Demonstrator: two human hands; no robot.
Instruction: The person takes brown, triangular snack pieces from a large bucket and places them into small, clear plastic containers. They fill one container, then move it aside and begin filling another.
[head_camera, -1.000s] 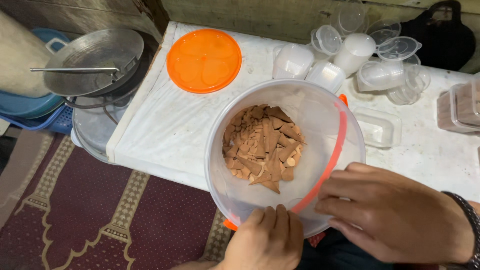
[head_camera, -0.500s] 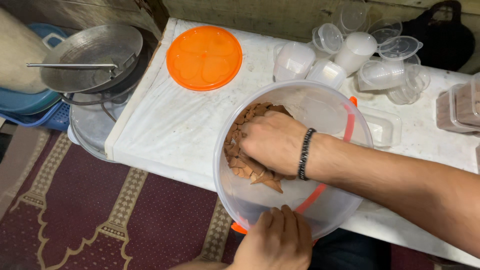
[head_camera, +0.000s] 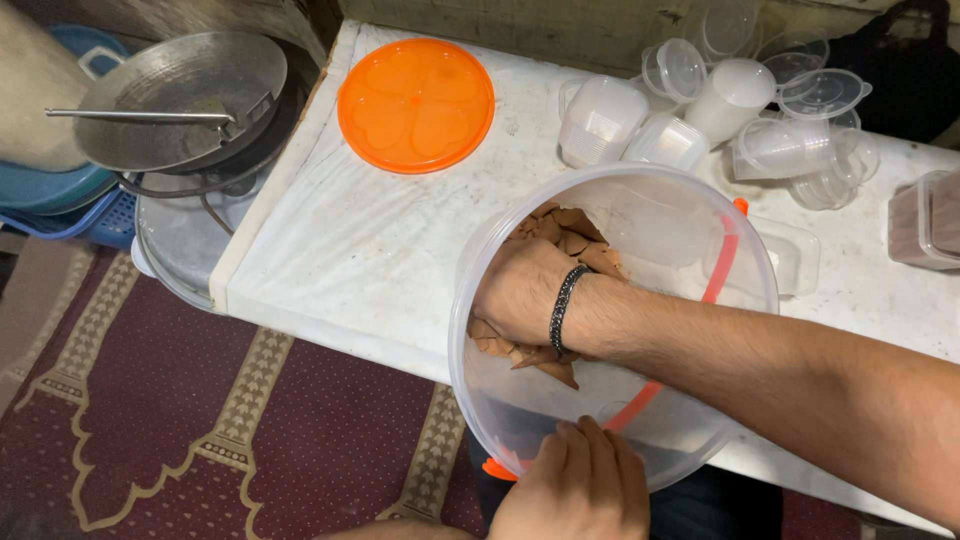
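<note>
Head view, looking down: my right hand (head_camera: 520, 290) is plunged inside the clear plastic tub (head_camera: 700, 215), fingers curled down into the heap of brown triangular pieces (head_camera: 575, 235); the fingertips are buried, so I cannot tell whether they are clenched on any pieces or merely resting in them; a dark beaded bracelet (head_camera: 562, 305) sits at the wrist. My left hand (head_camera: 575, 485) grips the tub's near rim, fingers folded over the edge, steadying it. Tub is tilted toward me at the near edge of the white table (head_camera: 330, 250); an orange handle (head_camera: 725, 255) runs along its inner right wall (partly hidden by my forearm).

Orange round lid (head_camera: 415, 103) lies flat on the table, well apart from the tub, toward the far left corner; a cluster of small clear containers (head_camera: 735, 115) stands beyond the tub, some upright, some tipped over; a clear box with dark contents (head_camera: 925, 220) is at the right edge. Left of the table, a metal pan (head_camera: 180, 100) with a long handle rests over a round burner stand; patterned maroon rug (head_camera: 170, 430) below.
</note>
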